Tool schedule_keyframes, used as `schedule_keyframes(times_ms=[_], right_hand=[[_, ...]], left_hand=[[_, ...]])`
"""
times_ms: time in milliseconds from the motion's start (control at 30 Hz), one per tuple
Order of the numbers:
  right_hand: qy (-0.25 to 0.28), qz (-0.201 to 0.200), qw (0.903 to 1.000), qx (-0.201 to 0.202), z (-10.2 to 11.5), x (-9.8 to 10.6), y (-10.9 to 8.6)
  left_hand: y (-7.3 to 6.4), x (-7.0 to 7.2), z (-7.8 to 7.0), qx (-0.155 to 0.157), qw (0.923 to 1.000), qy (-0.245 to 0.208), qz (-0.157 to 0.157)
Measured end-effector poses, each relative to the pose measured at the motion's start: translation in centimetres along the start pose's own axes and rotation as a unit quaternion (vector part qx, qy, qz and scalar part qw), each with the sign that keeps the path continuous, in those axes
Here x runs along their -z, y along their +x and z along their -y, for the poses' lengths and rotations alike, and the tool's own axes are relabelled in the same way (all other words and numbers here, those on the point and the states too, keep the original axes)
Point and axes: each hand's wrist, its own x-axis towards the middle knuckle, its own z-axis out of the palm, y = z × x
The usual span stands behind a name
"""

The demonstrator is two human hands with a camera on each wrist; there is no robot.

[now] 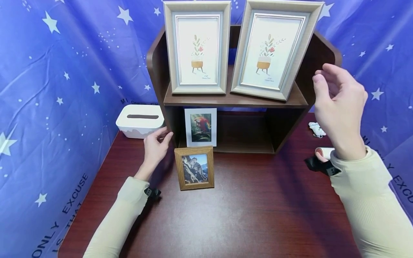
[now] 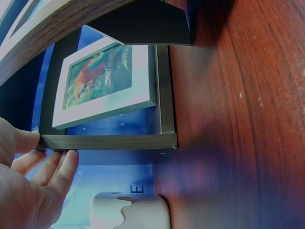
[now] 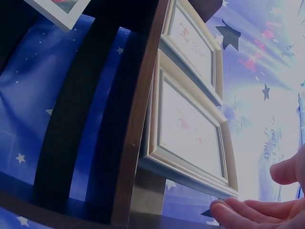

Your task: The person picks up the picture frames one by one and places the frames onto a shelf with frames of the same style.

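Observation:
A dark brown two-tier shelf (image 1: 235, 101) stands on the table. My left hand (image 1: 156, 150) pinches the front edge of its left side panel (image 2: 109, 141), thumb on the inner face and fingers on the outer. Two large cream picture frames with plant prints, a left frame (image 1: 197, 80) and a tilted right frame (image 1: 269, 80), stand on the upper tier. Beside the right one, my right hand (image 1: 342, 98) is raised with fingers bent and thumb apart, holding nothing; its fingertips (image 3: 221, 212) are near that frame's lower corner in the right wrist view.
A white parrot picture frame (image 1: 200, 142) leans inside the lower tier. In front of it stands a wooden frame (image 1: 194, 186) with an animal picture. A white tissue box (image 1: 140, 123) sits left of the shelf. Right of it lie a small white item (image 1: 317, 129) and a white roll (image 1: 326, 153).

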Motion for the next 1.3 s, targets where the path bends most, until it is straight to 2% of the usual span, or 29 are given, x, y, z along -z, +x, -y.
schedule_keyframes(times_ms=[167,500,633,833,1133,1300], right_hand=[[0.029,-0.019,0.9994,0.007,-1.2,0.4,-1.0],[0.015,-0.03,0.9989,0.033,-4.4,0.5,-3.2],[0.024,-0.029,0.9987,0.034,-5.4,0.6,-3.9],[0.023,-0.025,0.9992,0.019,-6.7,0.7,-5.1],[0.027,-0.035,0.9983,-0.039,-9.5,-0.8,-6.5],[-0.03,-0.041,0.9983,-0.029,-11.6,-1.6,-7.4]], left_hand=[[0.0,0.0,0.0,0.003,1.0,0.001,0.002],[0.0,-0.1,0.2,-0.001,1.0,0.0,0.002],[0.0,-0.1,0.3,0.004,1.0,-0.001,0.001],[-0.3,-0.1,0.3,0.007,1.0,0.0,0.001],[-0.1,-0.1,0.2,0.004,1.0,0.001,-0.005],[0.0,-0.2,0.0,0.005,1.0,-0.002,-0.002]])
